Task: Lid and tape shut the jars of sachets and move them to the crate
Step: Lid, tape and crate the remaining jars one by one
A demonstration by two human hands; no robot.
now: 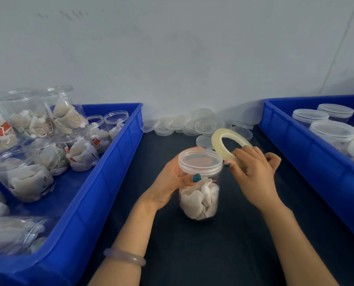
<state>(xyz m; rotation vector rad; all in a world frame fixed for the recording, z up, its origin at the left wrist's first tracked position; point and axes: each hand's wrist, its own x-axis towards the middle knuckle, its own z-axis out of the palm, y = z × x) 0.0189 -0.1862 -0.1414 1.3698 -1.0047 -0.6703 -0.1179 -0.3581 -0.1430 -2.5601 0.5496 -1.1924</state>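
Jar (199, 200) of sachets: upright at the middle of the dark table (192, 254), between two blue crates, with its lid (200, 162) already seated on top. Your left hand (172, 180) grips it at the lid's lower edge, thumb across the front and fingers wrapped behind. Your right hand (254, 172) holds the tape roll (223, 139), fingers curled round its lower rim. The roll is tilted, just right of the lid. Left crate (101, 172): open jars of sachets, some on their sides. Right crate (308, 153): lidded jars. Loose lids (184, 122) are heaped by the wall.
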